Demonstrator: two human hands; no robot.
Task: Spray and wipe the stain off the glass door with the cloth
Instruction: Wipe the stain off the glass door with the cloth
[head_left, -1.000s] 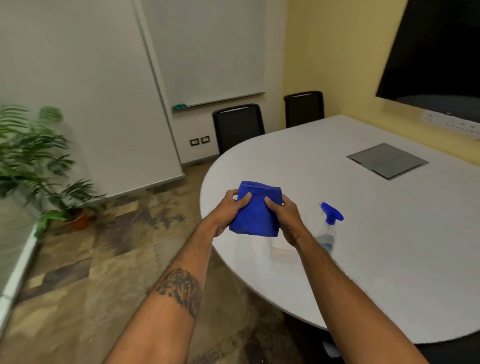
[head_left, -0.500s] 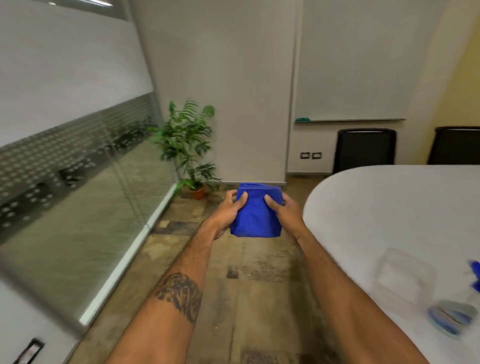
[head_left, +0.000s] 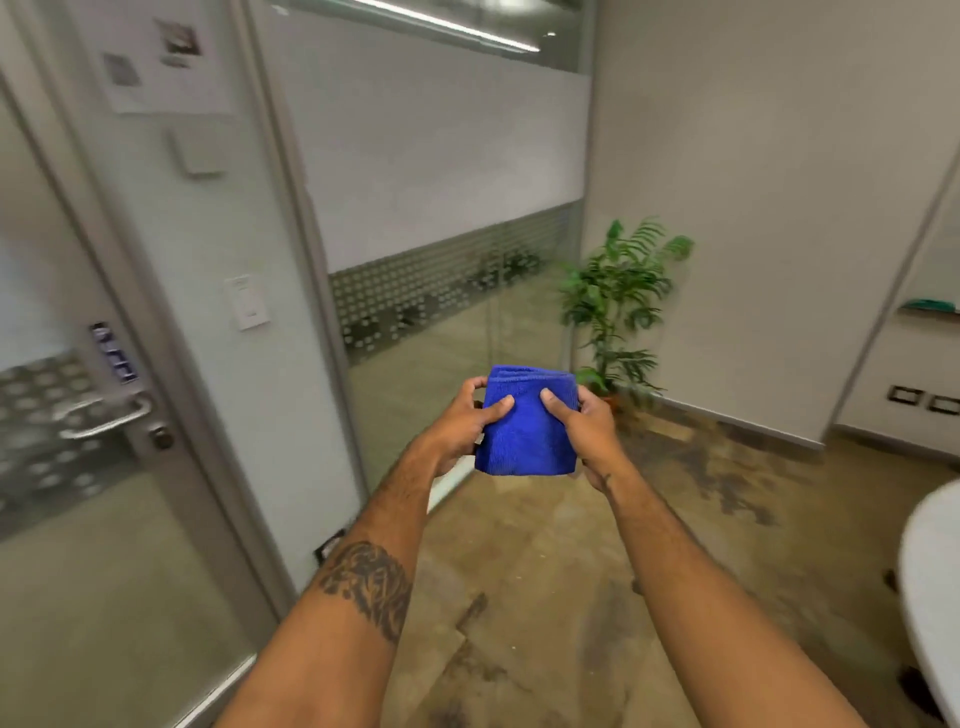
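**Fingers** (head_left: 501, 402): both sets are curling round one folded blue cloth (head_left: 524, 436). The thumbs are pressing on its near face and the other fingers are wrapping behind its side edges. The left hand (head_left: 460, 423) is gripping the nine o'clock edge and the right hand (head_left: 589, 423) the three o'clock edge. Neither is holding anything else.

**Cloth:** it is hanging in the air near the middle of the view, touching only the two hands.
- Handling, as judged: it is looking light, soft and limp, with a napped face that is unlikely to be slipping in the grip, and it is not fragile.
- Folded into a thick pad, it is probably going to fall open if taken by a single layer.
- Best hold, as judged: pinching across all layers at a folded edge, or backing the pad with a flat palm, so that a broad face is meeting the glass.

**Glass door** (head_left: 78, 545): it is standing at nine o'clock of the cloth, well apart from it, and is carrying a lever handle (head_left: 104, 421) and a keypad (head_left: 114, 358). The pane is blurring here, so the stain is not showing.

**Spray bottle:** it is not appearing in this view.

**Surroundings:** a glass partition (head_left: 441, 291) is running at twelve o'clock, a potted plant (head_left: 618, 312) is standing at one o'clock, and a bench (head_left: 935, 571) edge is showing at four o'clock.
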